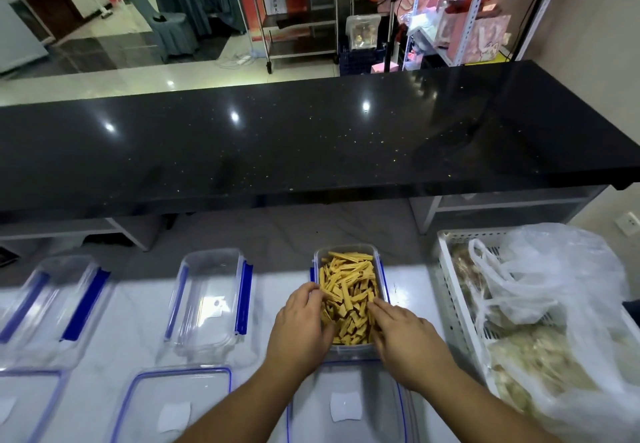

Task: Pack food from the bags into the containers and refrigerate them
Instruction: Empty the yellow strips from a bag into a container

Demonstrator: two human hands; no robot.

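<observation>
Yellow, ridged food strips (349, 293) fill a clear plastic container (346, 252) on the white table (138, 311), and both hands are in it. The left hand (304, 318) rests on the strips at the near left side, fingers loosely bent over them; whether it pinches any cannot be told. The right hand (401, 332) lies on the near right side with fingers nearly straight, touching the strips. A clear lid with a blue seal (346, 404) lies just in front of the container, partly hidden by the forearms. To the left stand two empty containers (211, 300) with blue clips, with more lids in front. To the right, a white slotted crate (457, 307) holds thin, crinkled plastic bags (540, 290) of pale food. Beyond runs a glossy black counter (311, 141).
</observation>
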